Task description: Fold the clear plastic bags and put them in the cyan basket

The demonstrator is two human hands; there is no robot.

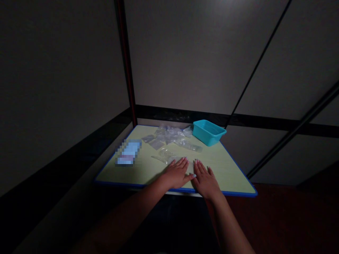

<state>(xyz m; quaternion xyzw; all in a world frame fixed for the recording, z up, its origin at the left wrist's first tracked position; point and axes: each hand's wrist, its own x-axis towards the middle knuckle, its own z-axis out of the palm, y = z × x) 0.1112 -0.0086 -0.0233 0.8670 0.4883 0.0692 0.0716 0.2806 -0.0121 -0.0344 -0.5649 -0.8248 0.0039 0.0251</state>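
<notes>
My left hand (178,173) lies flat at the near side of the table, fingers stretched forward over the near end of a clear plastic bag (165,155). Beside it, my right hand (206,179) also rests flat, fingers slightly spread, at the right of the bag's near end. The left thumb reaches across to the right hand. Part of the bag is hidden under the hands. Beyond them lies a loose pile of clear plastic bags (171,134), with one long bag (188,145) stretching out to the right.
A turquoise plastic basin (208,134) stands at the table's far right corner. At the left edge lies a blurred-out flat rectangular object (129,152). The pale table (143,174) has a blue rim and stands close to panelled walls (180,63).
</notes>
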